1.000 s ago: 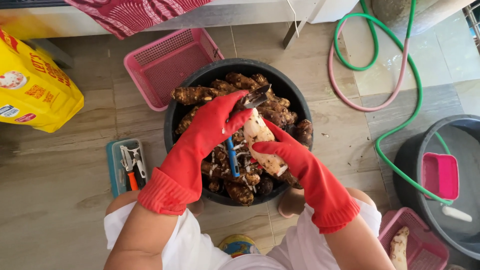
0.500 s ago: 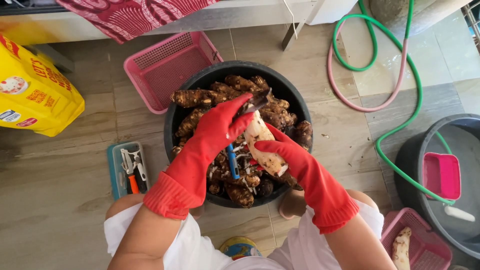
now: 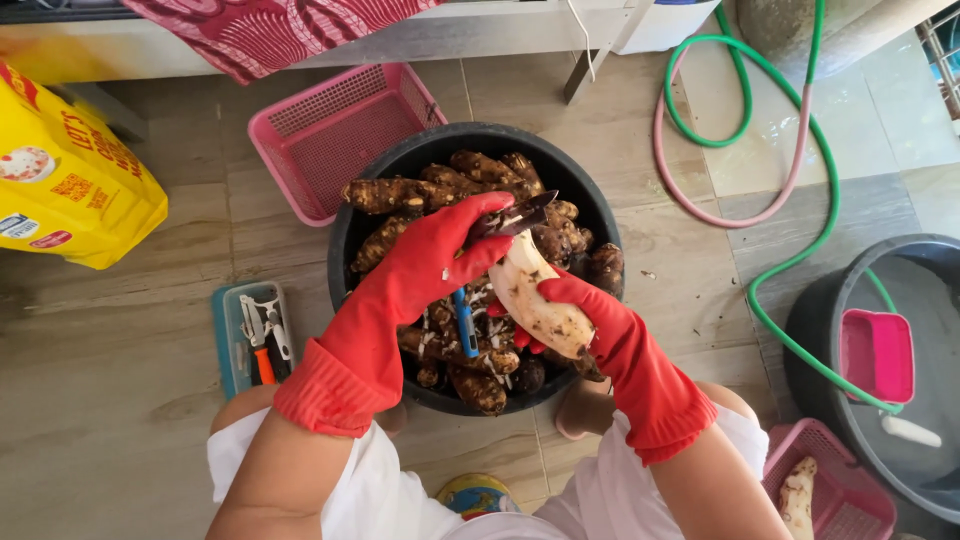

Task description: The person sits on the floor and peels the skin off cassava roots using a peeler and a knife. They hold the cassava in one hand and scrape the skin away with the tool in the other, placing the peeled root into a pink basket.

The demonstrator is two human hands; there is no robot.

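Nearest to the person, the right hand [image 3: 600, 320], in a red rubber glove, was wrapped from beneath around the lower end of a pale, mostly peeled root [image 3: 535, 298], fingers curled tight about it. The root's long axis ran up and away from that grip, slanting toward the left, so its free upper end pointed at the other hand. There the left hand [image 3: 440, 262], gloved the same, was shut on a blue-handled peeler [image 3: 466, 322], whose dark blade lay against the root's top end while the handle stuck out below the fist. So the left hand was nearer the tip, the right nearer the base.

All of this hung just above a black tub [image 3: 400, 170] heaped with brown unpeeled roots [image 3: 400, 192] and pale peelings. Beyond the tub stood a pink basket [image 3: 340, 130] on the tiled floor, touching the tub's rim as far as I could tell. Off to the right, well apart, lay a green and pink hose [image 3: 790, 180] and a grey basin [image 3: 900, 280].
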